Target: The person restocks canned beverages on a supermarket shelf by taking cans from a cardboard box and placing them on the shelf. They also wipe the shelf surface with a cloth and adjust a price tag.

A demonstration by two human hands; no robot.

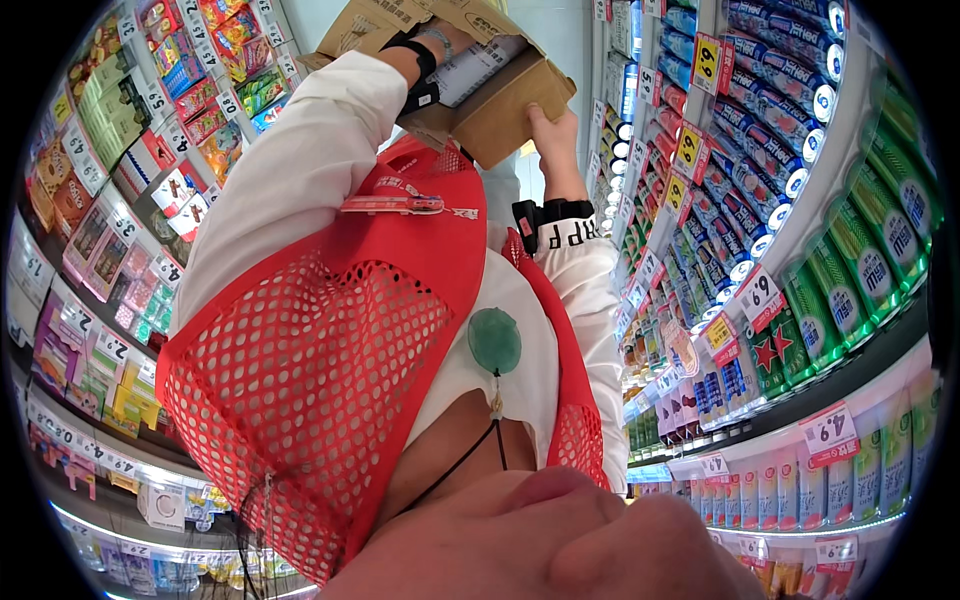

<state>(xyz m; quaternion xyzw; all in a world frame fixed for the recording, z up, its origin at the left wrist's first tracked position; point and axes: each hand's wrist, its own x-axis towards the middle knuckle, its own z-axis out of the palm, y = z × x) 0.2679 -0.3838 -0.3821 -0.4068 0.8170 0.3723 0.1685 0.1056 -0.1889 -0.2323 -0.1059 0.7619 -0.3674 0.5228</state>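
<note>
At the top of the head view, an opened cardboard box (pixel 499 112) with raised flaps is tilted in front of me. My left hand (pixel 452 30) reaches into it, with its fingers hidden behind the box's edge and flap. Below that wrist, inside the box, lies a pale plastic-wrapped item (pixel 480 71) bearing writing. At the box's right side, my right hand (pixel 556 131) grips the cardboard, thumb against the outer wall. Black straps circle both wrists. A red mesh vest (pixel 322 330) covers a white long-sleeved top, and a green pendant (pixel 495 340) hangs at my chest.
On the left, shelves hold packaged snacks (pixel 262 90) and small boxed goods (pixel 139 397) behind price tags. Shelves on the right carry blue cans (pixel 765 142), green cans (pixel 862 262) and, lower, rows of pale drink containers (pixel 810 491). A pale tiled floor (pixel 531 176) shows beyond the box.
</note>
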